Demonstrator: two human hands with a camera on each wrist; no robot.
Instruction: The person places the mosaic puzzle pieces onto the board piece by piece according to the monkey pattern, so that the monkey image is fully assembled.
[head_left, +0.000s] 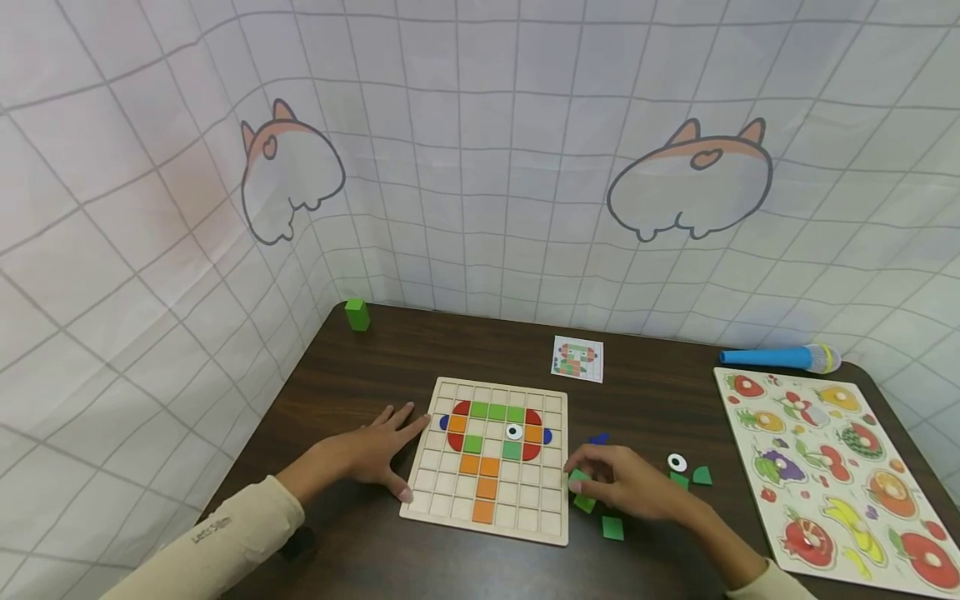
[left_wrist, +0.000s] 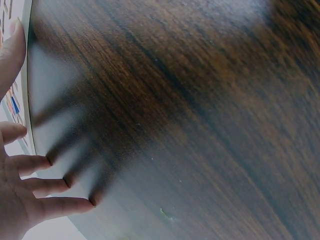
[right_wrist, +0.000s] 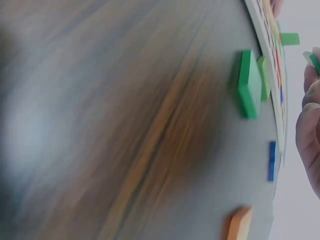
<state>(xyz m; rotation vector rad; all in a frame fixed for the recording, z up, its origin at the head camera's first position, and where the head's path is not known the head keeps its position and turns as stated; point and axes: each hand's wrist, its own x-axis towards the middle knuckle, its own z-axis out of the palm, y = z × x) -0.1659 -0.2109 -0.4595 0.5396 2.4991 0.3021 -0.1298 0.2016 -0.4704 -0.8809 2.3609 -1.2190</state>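
Observation:
A pale wooden grid board (head_left: 525, 504) lies on the table, with red, orange, green and blue tiles and one eye disc (head_left: 513, 432) set in it. My left hand (head_left: 375, 448) is spread along its left side, thumb and a fingertip at the edge. The left wrist view shows those fingers straight over the wood. My right hand (head_left: 622, 485), beside the board's right edge, pinches a small green tile (right_wrist: 314, 61) between thumb and fingers. Under it lies another green tile (head_left: 585, 504), with a green square tile (head_left: 612, 528) closer to me.
Right of the board lie a blue piece (head_left: 599, 438), a loose eye disc (head_left: 677, 462) and a green quarter-round (head_left: 702, 476). Behind stand or lie a pattern card (head_left: 577, 359), a green block (head_left: 357, 316) and a toy microphone (head_left: 776, 358). A fruit puzzle (head_left: 765, 533) covers the right side.

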